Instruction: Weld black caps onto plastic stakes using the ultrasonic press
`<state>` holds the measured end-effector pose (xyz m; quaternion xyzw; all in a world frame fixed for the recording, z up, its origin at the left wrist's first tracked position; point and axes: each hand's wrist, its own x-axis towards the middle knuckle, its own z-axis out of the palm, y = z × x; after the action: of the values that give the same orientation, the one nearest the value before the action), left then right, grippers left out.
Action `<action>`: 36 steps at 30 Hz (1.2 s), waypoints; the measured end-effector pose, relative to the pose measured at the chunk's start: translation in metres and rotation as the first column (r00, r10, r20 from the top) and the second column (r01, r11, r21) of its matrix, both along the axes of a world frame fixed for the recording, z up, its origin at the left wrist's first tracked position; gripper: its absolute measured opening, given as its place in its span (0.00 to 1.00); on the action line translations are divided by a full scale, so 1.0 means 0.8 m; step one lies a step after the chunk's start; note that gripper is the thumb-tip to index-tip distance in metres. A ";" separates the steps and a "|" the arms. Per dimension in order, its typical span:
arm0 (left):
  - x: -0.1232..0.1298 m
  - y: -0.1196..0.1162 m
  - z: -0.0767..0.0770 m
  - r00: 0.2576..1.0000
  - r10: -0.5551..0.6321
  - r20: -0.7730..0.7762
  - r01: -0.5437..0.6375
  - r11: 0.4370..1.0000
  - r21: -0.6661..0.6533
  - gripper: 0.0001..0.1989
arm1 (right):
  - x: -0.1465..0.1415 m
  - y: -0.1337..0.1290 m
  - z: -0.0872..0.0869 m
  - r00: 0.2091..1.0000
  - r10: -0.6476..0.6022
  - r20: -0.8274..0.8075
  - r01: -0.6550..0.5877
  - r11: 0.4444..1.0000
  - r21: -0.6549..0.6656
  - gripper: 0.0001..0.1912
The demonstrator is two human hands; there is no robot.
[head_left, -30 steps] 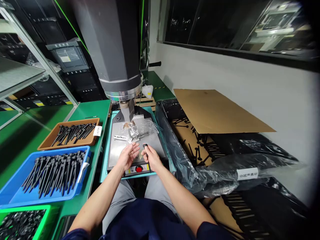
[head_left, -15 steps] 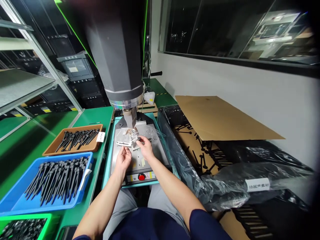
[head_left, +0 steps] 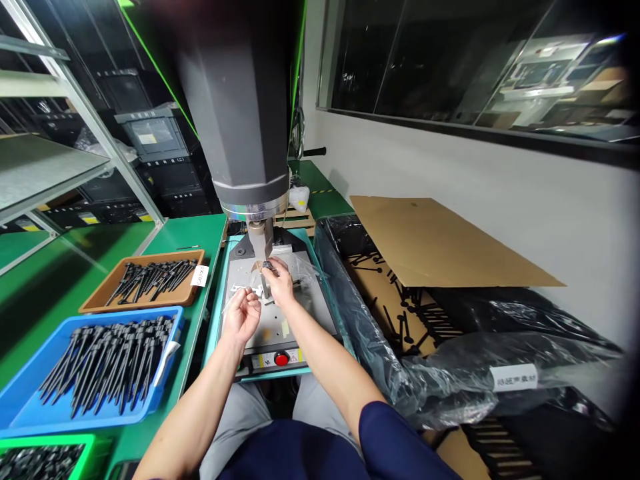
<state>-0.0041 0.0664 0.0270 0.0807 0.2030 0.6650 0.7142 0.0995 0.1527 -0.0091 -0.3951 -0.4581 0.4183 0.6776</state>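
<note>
My right hand (head_left: 280, 285) is closed on a small black part (head_left: 269, 265), pinched by the fingertips right beside the grey metal tool head (head_left: 261, 239) of the press. Lower and to the left, my left hand (head_left: 242, 315) has its fingers curled together; what they hold, if anything, is too small to make out. Just past its fingertips lies a silvery slotted bar (head_left: 246, 289) on the grey base plate (head_left: 300, 320). Clear film-like guards stand around the tool head, and part of the fixture is hidden behind my right hand.
At left are a brown tray (head_left: 95, 303) and a blue tray (head_left: 30, 420) of black long-stemmed parts, plus a green bin (head_left: 95, 453) of small black pieces. A red button (head_left: 282, 359) fronts the base. Right, cardboard (head_left: 450, 243) partly covers a plastic-lined box (head_left: 370, 333).
My right hand has moved slightly up and left, bringing the black part against or close to the tool head. My left hand has shifted a little left, its fingers curling tighter.
</note>
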 end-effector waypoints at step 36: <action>-0.051 0.046 -0.015 0.933 0.155 -0.325 -0.168 0.986 -0.013 0.20 | 0.093 0.073 0.018 0.828 0.066 -0.557 -0.316 0.876 -0.365 0.14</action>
<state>-0.0446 0.1029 0.0152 0.1566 0.3365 0.6950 0.6158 0.1742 0.2111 0.0051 -0.3588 -0.1847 0.6708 0.6223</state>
